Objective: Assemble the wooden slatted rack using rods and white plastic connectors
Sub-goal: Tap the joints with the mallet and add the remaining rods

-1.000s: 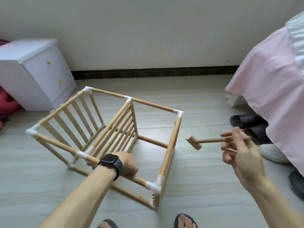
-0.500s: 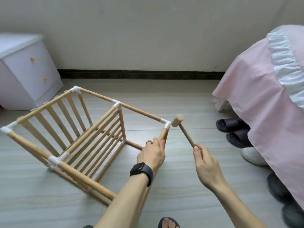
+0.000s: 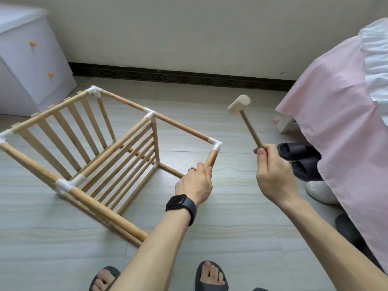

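Note:
A wooden slatted rack (image 3: 88, 148) lies on its side on the floor, its rods joined by white plastic connectors. My left hand (image 3: 196, 183) grips the near right rod just below a white corner connector (image 3: 215, 144). My right hand (image 3: 273, 173) holds the handle of a small wooden mallet (image 3: 239, 105), whose head is raised above and to the right of that corner. Another white connector (image 3: 64, 184) joins the front rods at the left.
A white drawer cabinet (image 3: 27, 66) stands at the far left by the wall. A bed with a pink cover (image 3: 340, 114) fills the right side, with dark slippers (image 3: 300, 158) and a white shoe beside it. My sandalled feet (image 3: 210, 276) are at the bottom.
My left hand moved from the front rod to the right rod near the corner connector. The mallet swung from level to touching that corner, then rose up and away to the right.

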